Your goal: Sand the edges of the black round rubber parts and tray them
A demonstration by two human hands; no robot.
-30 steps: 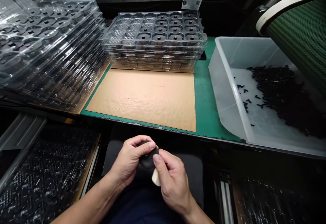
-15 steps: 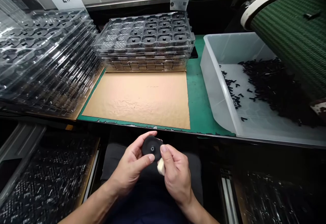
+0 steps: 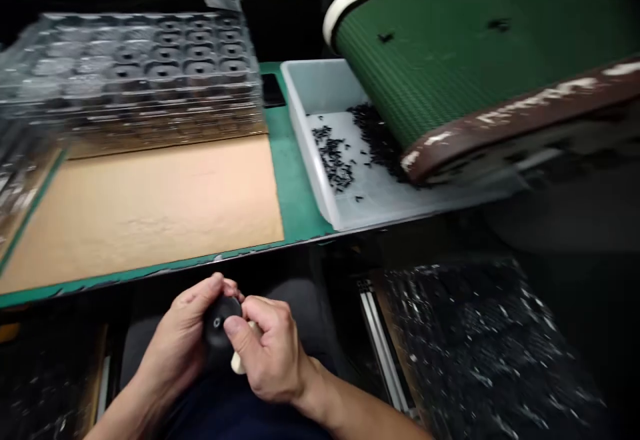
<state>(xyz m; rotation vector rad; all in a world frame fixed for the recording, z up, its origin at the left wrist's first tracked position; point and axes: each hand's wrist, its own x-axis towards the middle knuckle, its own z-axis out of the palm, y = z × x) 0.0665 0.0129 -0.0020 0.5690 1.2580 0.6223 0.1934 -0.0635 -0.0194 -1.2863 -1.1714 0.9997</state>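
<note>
A round black plastic disc (image 3: 214, 337) with a small raised hub at its middle is in my left hand (image 3: 174, 335), fingers curled around its far edge. My right hand (image 3: 273, 355) is closed around a small tool with a cream-coloured handle (image 3: 238, 363); its working end is hidden by the fingers. The right thumb and fingertips press at the disc's right rim. Both hands are over my lap, just in front of the table edge.
Stacked clear trays (image 3: 165, 103) holding black discs stand behind a cardboard sheet (image 3: 165, 193). A white bin (image 3: 313, 160) contains small black pieces, beneath the end of a green conveyor belt (image 3: 450, 33). Below the table, right, lies another tray stack (image 3: 480, 347).
My view has swung to the right, showing more of the conveyor and the lower right trays. The right hand has shifted further over the disc, its thumb now nearer the hub.
</note>
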